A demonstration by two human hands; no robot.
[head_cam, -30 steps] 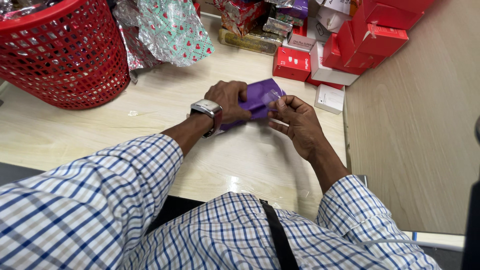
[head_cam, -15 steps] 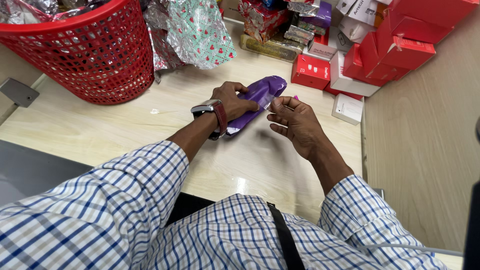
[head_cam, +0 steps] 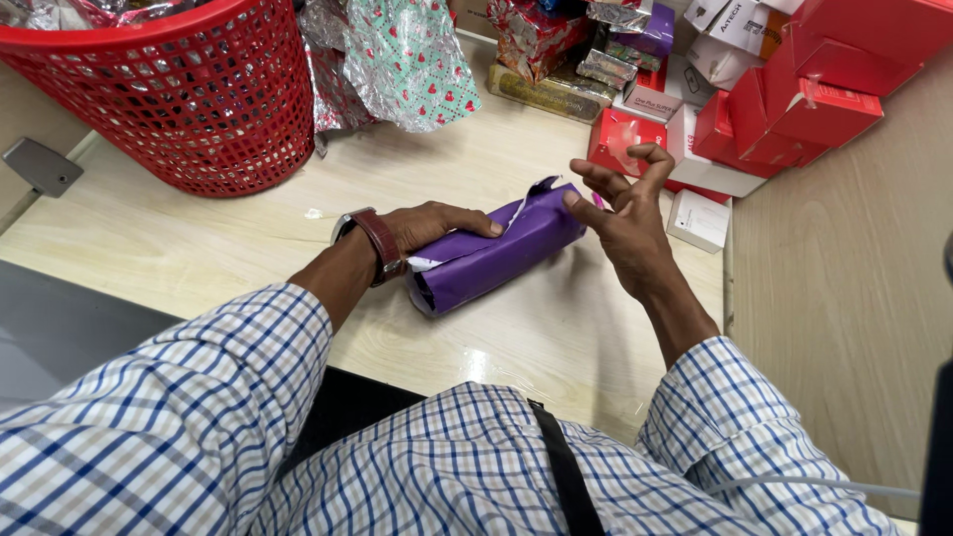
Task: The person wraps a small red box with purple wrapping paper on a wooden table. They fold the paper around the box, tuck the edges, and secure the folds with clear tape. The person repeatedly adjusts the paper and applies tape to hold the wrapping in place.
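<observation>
Purple parcel lies on the wooden table, tilted, between both hands. Left hand rests flat on its top, fingers extended, pressing the paper seam, not gripping. Right hand at the far end: thumb touches the parcel, other fingers spread and curled, holding nothing. Red basket stands well apart; red boxes near.
</observation>
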